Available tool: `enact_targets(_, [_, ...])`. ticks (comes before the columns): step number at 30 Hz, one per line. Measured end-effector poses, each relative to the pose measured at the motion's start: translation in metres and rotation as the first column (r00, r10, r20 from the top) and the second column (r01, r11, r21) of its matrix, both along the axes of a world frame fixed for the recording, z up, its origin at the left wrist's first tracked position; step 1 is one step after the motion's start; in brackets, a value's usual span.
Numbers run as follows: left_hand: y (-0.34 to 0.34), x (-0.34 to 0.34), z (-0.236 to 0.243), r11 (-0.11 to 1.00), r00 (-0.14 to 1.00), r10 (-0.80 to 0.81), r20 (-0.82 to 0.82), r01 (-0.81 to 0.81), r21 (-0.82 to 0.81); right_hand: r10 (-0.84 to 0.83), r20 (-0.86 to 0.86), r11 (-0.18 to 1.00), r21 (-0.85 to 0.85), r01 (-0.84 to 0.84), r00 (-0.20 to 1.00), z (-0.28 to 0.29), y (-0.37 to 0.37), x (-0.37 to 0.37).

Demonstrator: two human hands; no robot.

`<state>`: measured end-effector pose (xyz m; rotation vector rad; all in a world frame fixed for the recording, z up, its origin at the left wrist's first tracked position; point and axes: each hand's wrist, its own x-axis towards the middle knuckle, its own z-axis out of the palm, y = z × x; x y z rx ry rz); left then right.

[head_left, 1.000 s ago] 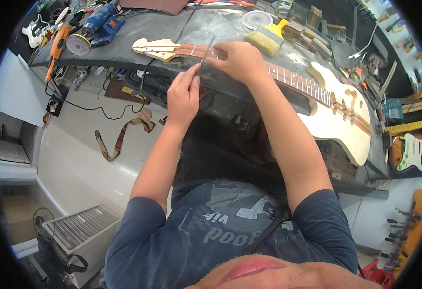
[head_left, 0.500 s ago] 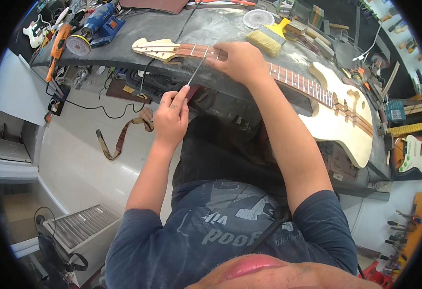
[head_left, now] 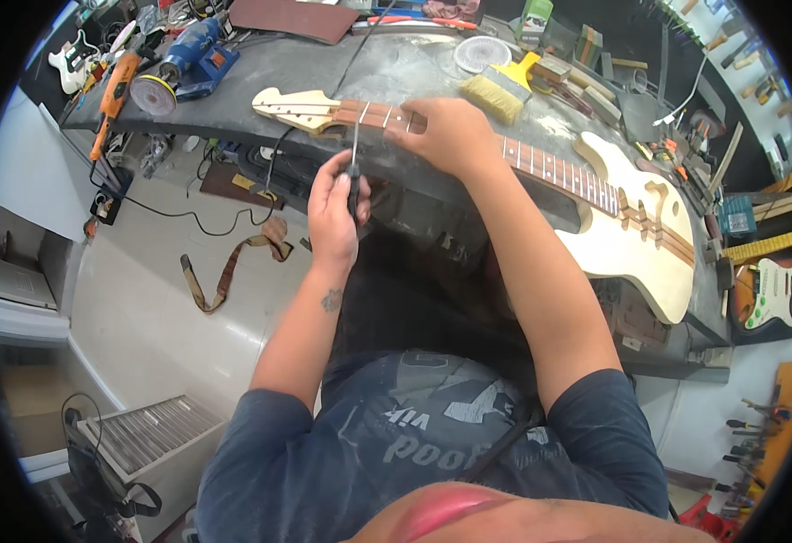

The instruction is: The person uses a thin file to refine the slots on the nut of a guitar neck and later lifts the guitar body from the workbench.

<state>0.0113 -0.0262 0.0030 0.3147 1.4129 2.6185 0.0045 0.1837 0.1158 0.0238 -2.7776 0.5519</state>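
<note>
An unfinished electric guitar (head_left: 635, 258) lies across the grey bench, its pale body to the right and pale headstock (head_left: 292, 107) to the left. Its brown neck (head_left: 545, 165) carries metal frets. My left hand (head_left: 332, 217) is closed around the black handle of a slim file (head_left: 356, 143), whose thin metal shaft points away from me and reaches over the fretboard near the headstock. My right hand (head_left: 457, 136) grips the neck just right of the shaft, thumb and fingers around it; its fingertips are partly hidden.
A yellow-handled brush (head_left: 497, 95) and a white round lid (head_left: 483, 56) lie behind the neck. Power tools, a blue one (head_left: 188, 50) and an orange one (head_left: 117, 90), occupy the bench's left end. Wood pieces crowd the far right. A strap (head_left: 224, 271) lies on the floor.
My left hand has turned, and the file now points straighter away from me, its tip shifted left toward the headstock. My right hand keeps its grip on the neck.
</note>
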Motion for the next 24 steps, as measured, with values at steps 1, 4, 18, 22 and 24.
enact_targets(1, [-0.003, 0.004, -0.002, 0.999, 1.0, 0.024, -0.009, -0.025, -0.045, 0.0, -0.042, 1.0, 0.012, 0.0, 0.999, -0.003, 0.001, -0.001])
enact_targets(4, [-0.012, 0.019, -0.01, 0.999, 1.0, 0.001, 0.003, -0.001, -0.053, 0.002, -0.091, 0.998, 0.059, 0.003, 0.996, -0.005, -0.002, -0.007])
enact_targets(18, [0.015, 0.042, -0.015, 1.0, 0.999, -0.024, 0.043, 0.024, 0.017, -0.008, -0.028, 0.994, 0.105, 0.01, 1.0, -0.008, -0.027, -0.019])
enact_targets(22, [0.03, 0.026, -0.014, 0.99, 0.994, 0.063, -0.084, -0.073, -0.123, -0.03, -0.04, 0.994, 0.1, 0.034, 0.999, -0.013, -0.024, -0.018])
enact_targets(24, [0.031, 0.009, -0.013, 0.813, 0.906, 0.19, -0.377, -0.361, -0.456, -0.012, -0.045, 0.997, 0.078, 0.015, 0.999, -0.014, -0.025, -0.019])
